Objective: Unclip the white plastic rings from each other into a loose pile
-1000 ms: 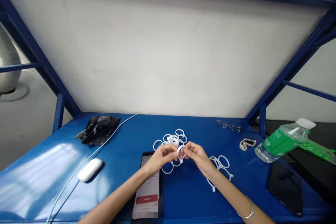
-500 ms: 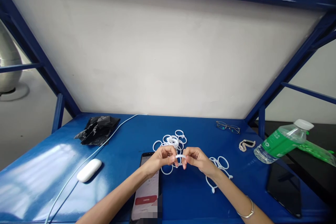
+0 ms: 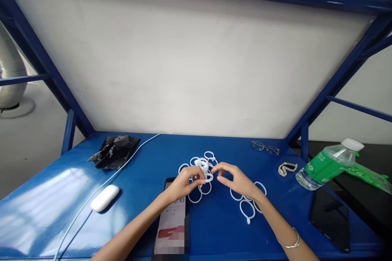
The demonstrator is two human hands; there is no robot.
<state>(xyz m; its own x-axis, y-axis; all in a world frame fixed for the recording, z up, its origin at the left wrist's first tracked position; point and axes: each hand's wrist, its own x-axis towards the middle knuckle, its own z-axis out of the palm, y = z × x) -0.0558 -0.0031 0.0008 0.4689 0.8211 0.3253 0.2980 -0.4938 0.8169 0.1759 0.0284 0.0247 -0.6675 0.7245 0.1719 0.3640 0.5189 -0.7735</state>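
Observation:
My left hand (image 3: 186, 182) pinches a white plastic curtain ring (image 3: 209, 179) between thumb and fingertips, just above the table. Facing it from the right, my right hand (image 3: 237, 179) has its thumb and index finger apart, with nothing between them. Behind and under the left fingers lies a pile of similar white rings (image 3: 202, 164), partly hidden by that hand. A smaller group of white rings (image 3: 248, 220) lies below my right hand and wrist, which cover part of it.
A phone (image 3: 171, 218) lies under my left wrist on the blue table (image 3: 214, 232). To the left are a white mouse (image 3: 104, 198), a cable (image 3: 92, 193) and a black plastic bag (image 3: 115, 151). Rightward are glasses (image 3: 266, 147), a bottle (image 3: 327, 165) and a dark tablet-like slab (image 3: 330, 220).
Both hands were on the ring; now the right has let go and its fingers have spread. The ring stays in my left hand, turned so its loop shows. Rings in the right group have shifted.

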